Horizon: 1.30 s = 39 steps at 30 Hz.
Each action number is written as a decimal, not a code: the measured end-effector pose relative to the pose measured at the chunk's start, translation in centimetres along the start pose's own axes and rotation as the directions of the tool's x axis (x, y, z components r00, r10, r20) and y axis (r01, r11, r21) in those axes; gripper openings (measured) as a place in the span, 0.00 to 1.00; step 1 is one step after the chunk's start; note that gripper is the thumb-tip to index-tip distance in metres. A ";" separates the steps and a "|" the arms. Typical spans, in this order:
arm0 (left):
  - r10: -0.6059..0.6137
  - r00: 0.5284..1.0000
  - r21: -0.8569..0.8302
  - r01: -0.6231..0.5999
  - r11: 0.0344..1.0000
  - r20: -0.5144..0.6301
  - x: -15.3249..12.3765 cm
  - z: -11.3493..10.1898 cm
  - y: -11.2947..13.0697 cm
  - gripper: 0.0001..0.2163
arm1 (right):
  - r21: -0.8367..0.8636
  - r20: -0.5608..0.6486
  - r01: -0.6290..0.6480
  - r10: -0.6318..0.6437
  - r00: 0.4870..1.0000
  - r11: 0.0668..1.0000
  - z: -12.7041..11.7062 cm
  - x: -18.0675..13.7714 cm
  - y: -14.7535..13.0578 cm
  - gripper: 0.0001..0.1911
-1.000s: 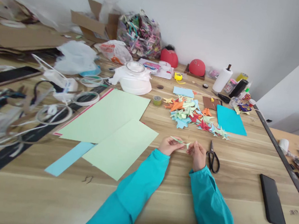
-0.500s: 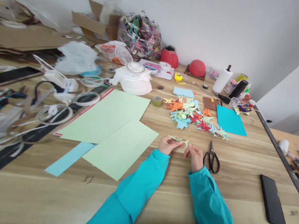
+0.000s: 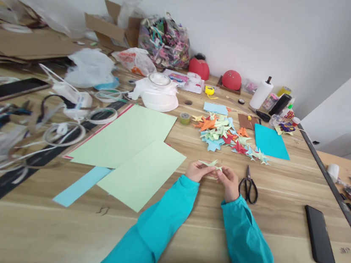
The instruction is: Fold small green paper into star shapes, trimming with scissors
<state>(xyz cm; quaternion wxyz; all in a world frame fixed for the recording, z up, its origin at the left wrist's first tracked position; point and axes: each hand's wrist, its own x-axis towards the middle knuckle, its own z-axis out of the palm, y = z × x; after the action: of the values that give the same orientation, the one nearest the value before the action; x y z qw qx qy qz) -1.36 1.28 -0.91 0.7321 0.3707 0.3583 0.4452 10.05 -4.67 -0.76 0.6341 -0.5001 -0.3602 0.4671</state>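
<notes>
A small pale green folded paper figure (image 3: 211,164) is pinched between both my hands just above the wooden table (image 3: 184,218). My left hand (image 3: 196,171) grips its left side with fingers closed. My right hand (image 3: 229,181) holds its right end, fingers curled. Both arms wear teal sleeves. Black scissors (image 3: 248,186) lie on the table just right of my right hand. A heap of folded paper figures (image 3: 226,137) in orange, blue, green and red lies behind my hands.
Pale green paper sheets (image 3: 128,147) and a light blue strip (image 3: 81,186) lie to the left. A blue sheet (image 3: 270,142) lies at right, a black phone (image 3: 319,242) nearer the right edge. A white bowl (image 3: 157,93), tape rolls, bags and cardboard crowd the back and left.
My right hand has moved left, closer to my left hand, and the folded paper figure has been turned and drawn together between them.
</notes>
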 end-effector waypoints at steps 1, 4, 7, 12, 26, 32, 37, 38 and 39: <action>0.005 1.000 0.002 -0.005 1.000 -0.003 0.1 -0.1 0.0 0.16 | 0.011 0.011 0.003 -0.003 1.000 1.000 0.1 0.0 0.0 0.15; 0.045 0.998 0.017 -0.044 0.999 -0.036 0.3 -0.3 0.1 0.15 | 0.046 0.015 -0.011 0.010 1.000 0.999 0.3 0.0 0.2 0.20; 0.060 0.998 0.044 -0.059 0.997 -0.027 0.4 -0.4 -0.1 0.13 | 0.047 -0.002 -0.040 0.040 0.999 0.998 0.4 0.1 0.5 0.20; -0.043 0.988 -0.052 0.051 0.997 0.147 0.6 -0.2 -1.0 0.16 | 0.090 -0.050 0.000 0.005 0.999 0.996 0.3 0.2 0.7 0.13; -0.005 0.990 0.056 -0.003 0.998 0.140 0.5 -0.1 -1.3 0.16 | 0.128 -0.007 0.004 -0.004 1.000 0.992 0.3 0.2 0.2 0.11; 0.019 0.986 0.148 -0.043 0.988 0.163 0.4 -0.3 -1.2 0.14 | 0.072 -0.028 -0.010 0.012 1.000 0.997 0.0 0.3 0.7 0.12; -0.064 0.968 0.099 0.041 0.994 0.241 0.3 -0.2 -1.0 0.15 | 0.152 -0.076 0.003 0.009 0.997 0.988 -0.1 0.4 0.6 0.11; -0.090 0.959 0.081 0.070 0.994 0.269 0.2 -0.1 -0.9 0.15 | 0.175 -0.084 0.003 0.012 0.996 0.985 -0.1 0.4 0.5 0.11; -0.112 0.947 0.063 0.098 0.993 0.301 0.2 -0.1 -0.8 0.16 | 0.196 -0.091 0.004 0.014 0.996 0.981 -0.2 0.4 0.4 0.11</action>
<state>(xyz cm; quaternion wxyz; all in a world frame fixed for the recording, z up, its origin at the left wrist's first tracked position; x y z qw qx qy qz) -1.05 1.17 -1.68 0.7922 0.4323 0.2711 0.3346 10.25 -4.30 -1.21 0.6951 -0.4570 -0.2814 0.4783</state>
